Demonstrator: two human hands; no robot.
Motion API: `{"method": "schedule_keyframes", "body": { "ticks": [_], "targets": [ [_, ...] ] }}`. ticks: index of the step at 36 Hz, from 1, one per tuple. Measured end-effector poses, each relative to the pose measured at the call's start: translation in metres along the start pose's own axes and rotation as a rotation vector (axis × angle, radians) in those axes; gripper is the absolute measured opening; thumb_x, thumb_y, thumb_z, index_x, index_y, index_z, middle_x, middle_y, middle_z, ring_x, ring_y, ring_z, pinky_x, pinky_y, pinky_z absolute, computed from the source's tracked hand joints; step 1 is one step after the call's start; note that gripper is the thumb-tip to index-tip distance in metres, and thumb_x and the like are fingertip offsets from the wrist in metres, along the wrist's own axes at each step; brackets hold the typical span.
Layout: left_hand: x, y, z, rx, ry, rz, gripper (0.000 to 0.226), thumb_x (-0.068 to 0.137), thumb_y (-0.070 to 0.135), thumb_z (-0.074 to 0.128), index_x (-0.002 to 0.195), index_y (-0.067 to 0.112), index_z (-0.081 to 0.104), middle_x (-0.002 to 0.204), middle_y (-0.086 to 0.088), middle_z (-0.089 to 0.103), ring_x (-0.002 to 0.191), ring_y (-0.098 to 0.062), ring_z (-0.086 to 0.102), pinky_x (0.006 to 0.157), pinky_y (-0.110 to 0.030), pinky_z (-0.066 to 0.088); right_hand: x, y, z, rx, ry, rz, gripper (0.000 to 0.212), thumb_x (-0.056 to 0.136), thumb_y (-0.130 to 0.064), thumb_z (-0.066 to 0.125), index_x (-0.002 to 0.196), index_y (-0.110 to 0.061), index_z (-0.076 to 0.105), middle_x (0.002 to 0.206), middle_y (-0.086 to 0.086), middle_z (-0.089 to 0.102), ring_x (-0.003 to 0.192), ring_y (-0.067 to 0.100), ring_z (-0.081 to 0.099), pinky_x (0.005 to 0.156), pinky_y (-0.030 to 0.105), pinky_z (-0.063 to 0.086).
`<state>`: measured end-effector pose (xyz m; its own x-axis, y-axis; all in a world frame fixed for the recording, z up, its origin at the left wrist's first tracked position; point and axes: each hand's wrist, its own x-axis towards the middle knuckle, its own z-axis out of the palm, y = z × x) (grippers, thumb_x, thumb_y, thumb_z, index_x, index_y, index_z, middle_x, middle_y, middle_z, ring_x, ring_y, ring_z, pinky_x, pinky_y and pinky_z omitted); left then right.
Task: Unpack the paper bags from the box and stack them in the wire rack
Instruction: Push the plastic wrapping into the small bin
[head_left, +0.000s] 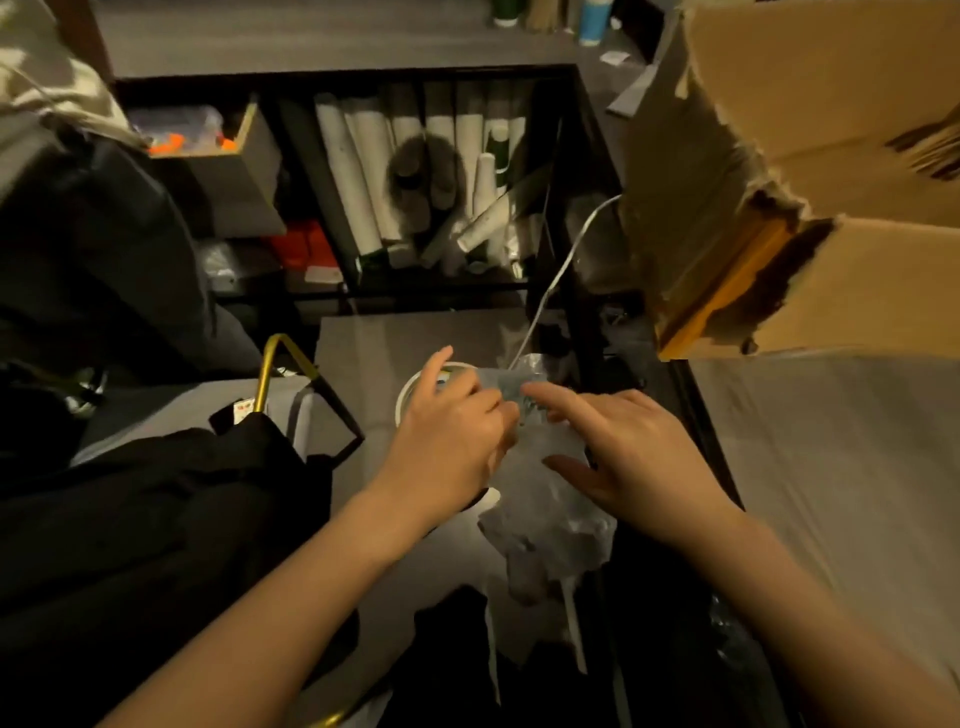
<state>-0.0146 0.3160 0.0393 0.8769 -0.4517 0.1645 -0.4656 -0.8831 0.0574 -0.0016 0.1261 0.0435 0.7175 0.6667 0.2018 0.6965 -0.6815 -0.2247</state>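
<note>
1. Opening the clear plastic wrapper (550, 525) on the table (363, 353): judged best to pull apart gently at the pinched edge.
2. Left hand (447, 436): grip narrow, pinching the wrapper's top.
3. Right hand (623, 457): fingers (571, 401) straight, spread, pressing the wrapper.
4. Box (805, 182): torn open, upper right, well apart from both hands; contents not discernible.

Hands: two, the left hand (447, 431) and the right hand (623, 447). Cardboard box (810, 171): one. Plastic bag (550, 525): one. Round white tub (402, 400): one. White cable (556, 275): one. Blue bottle (592, 21): one. White rolled sleeves (358, 176): several; exact count unclear.
</note>
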Motion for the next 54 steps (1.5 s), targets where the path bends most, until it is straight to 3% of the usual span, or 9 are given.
{"method": "schedule_keyframes", "body": {
  "ticks": [8,13,18,22,33,39,45,50,54],
  "targets": [
    [-0.011,-0.055,0.046,-0.085,-0.068,-0.049,0.013,0.069,0.015,0.078,0.076,0.015,0.068,0.071,0.001,0.065,0.078,-0.025,0.062,0.102,-0.055,0.037,0.055,-0.011,0.066,-0.021,-0.138,0.053,0.042,0.064,-0.014,0.076,0.104,-0.019,0.066,0.066,-0.002,0.064,0.058,0.023,0.063,0.052,0.031,0.049],
    [-0.02,-0.091,0.085,-0.08,-0.144,-0.106,0.011,0.07,0.015,0.072,0.081,0.014,0.07,0.075,-0.001,0.066,0.084,-0.027,0.061,0.104,-0.042,0.017,0.084,-0.012,0.114,0.113,-0.285,0.171,0.023,0.088,-0.022,0.054,0.11,-0.023,0.06,0.094,0.001,0.068,0.088,0.027,0.064,0.071,0.037,0.051],
    [-0.026,-0.118,0.117,-0.08,-0.478,-0.25,0.051,0.092,0.036,0.048,0.14,0.02,0.038,0.136,-0.007,0.043,0.127,-0.03,0.033,0.11,-0.046,0.01,0.104,-0.005,0.168,0.218,-0.34,0.273,0.02,0.085,-0.02,0.059,0.105,-0.019,0.062,0.099,0.002,0.069,0.093,0.029,0.063,0.071,0.039,0.05],
    [-0.03,-0.139,0.143,-0.085,-0.547,-0.325,0.06,0.093,0.042,0.045,0.146,0.022,0.023,0.15,-0.007,0.024,0.137,-0.031,0.02,0.114,-0.048,0.012,0.116,0.011,0.205,0.285,-0.346,0.376,0.019,0.084,-0.016,0.063,0.103,-0.018,0.064,0.094,0.0,0.07,0.093,0.024,0.064,0.075,0.037,0.05],
    [-0.021,-0.182,0.206,-0.069,-0.488,-0.4,0.055,0.095,0.04,0.043,0.144,0.023,0.027,0.147,-0.003,0.03,0.135,-0.027,0.024,0.112,-0.044,0.016,0.158,0.081,0.326,0.399,-0.065,0.683,0.017,0.083,-0.015,0.064,0.099,-0.015,0.069,0.086,0.007,0.071,0.085,0.028,0.066,0.079,0.043,0.052],
    [-0.015,-0.177,0.237,-0.099,-0.445,-0.433,0.052,0.094,0.041,0.043,0.142,0.025,0.031,0.147,-0.002,0.032,0.134,-0.026,0.026,0.112,-0.042,0.019,0.14,0.101,0.362,0.408,-0.156,0.591,0.056,0.083,-0.021,0.069,0.135,-0.023,0.05,0.114,0.007,0.068,0.108,0.028,0.06,0.09,0.042,0.05],
    [-0.007,-0.161,0.273,-0.112,-0.475,-0.418,0.05,0.094,0.039,0.045,0.141,0.023,0.034,0.147,-0.004,0.033,0.136,-0.028,0.024,0.113,-0.043,0.017,0.095,0.113,0.386,0.41,-0.116,0.507,0.053,0.082,-0.019,0.071,0.132,-0.018,0.053,0.11,0.008,0.066,0.106,0.028,0.059,0.085,0.038,0.048],
    [-0.003,-0.145,0.327,-0.149,-0.259,-0.392,0.039,0.073,0.027,0.058,0.109,0.014,0.066,0.111,-0.01,0.064,0.105,-0.034,0.058,0.095,-0.045,0.042,0.049,0.138,0.415,0.302,-0.097,0.415,0.047,0.082,-0.021,0.072,0.125,-0.012,0.058,0.111,0.008,0.065,0.103,0.028,0.059,0.086,0.041,0.048],
    [-0.001,-0.126,0.384,-0.205,-0.148,-0.406,0.036,0.074,0.027,0.052,0.105,0.014,0.066,0.108,-0.008,0.064,0.101,-0.032,0.058,0.09,-0.036,0.031,0.009,0.158,0.449,0.214,-0.081,0.403,0.045,0.081,-0.031,0.065,0.122,-0.012,0.061,0.111,0.007,0.065,0.102,0.028,0.058,0.084,0.042,0.047]
  ]
}}
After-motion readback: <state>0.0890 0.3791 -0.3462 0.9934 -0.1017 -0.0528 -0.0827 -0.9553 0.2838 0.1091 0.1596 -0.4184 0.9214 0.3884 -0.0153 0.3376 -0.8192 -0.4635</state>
